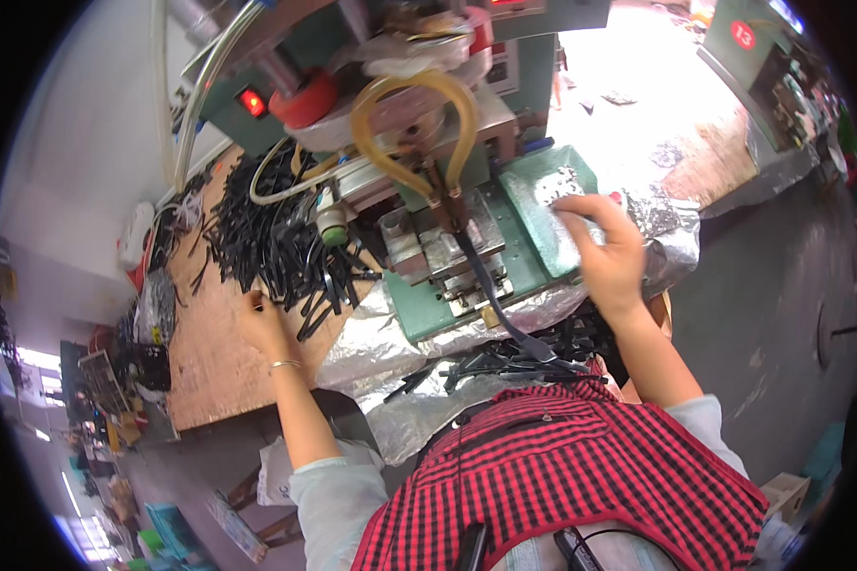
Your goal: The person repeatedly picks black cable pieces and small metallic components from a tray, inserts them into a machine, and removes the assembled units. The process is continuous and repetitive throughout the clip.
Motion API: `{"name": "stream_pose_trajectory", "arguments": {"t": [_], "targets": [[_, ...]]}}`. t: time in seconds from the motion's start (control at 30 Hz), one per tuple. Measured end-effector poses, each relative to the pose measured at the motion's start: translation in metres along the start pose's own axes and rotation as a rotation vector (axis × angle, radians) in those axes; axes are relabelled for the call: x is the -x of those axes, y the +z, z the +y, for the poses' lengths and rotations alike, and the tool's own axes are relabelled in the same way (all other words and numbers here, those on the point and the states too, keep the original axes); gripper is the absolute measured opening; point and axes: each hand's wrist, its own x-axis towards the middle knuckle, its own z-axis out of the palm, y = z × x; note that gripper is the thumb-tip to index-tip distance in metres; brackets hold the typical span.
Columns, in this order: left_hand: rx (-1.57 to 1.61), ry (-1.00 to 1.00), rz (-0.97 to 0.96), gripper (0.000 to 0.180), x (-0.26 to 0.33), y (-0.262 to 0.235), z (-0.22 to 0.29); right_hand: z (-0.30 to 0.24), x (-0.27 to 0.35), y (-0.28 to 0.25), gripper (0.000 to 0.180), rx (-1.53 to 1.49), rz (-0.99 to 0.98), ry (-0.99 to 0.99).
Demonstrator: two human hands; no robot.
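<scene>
My left hand (264, 322) is at the near edge of a pile of black strips (271, 243) on the wooden tabletop. Its fingers are closed, with a dark spot at their tips; what they hold, if anything, is too small to name. Over a green tray (533, 224) holding small pale and dark bits, my right hand (611, 249) has thumb and forefinger brought together. Nothing I can name shows between them. Between my hands, one black strap (486, 285) runs from the metal fixture (448, 249) of a green bench press toward my apron.
A yellowish hose (414, 86) loops above the fixture. Beside it sits a cylinder with a green cap (332, 233). Crinkled foil (362, 347) covers the table's front edge, with more black strips (476, 366) near my lap. Another green machine (752, 57) stands at far right.
</scene>
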Motion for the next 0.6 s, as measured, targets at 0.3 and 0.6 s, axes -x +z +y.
{"name": "stream_pose_trajectory", "arguments": {"t": [0.3,0.6], "targets": [[0.858,-0.098,-0.062,0.020,0.046,-0.023,0.175,-0.025,-0.003,0.071,0.016,-0.342,-0.051,0.097],[1.072,0.640,0.062,0.014,0.106,-0.130,0.277,-0.076,-0.010,0.061,0.042,-0.720,-0.141,0.313]]}}
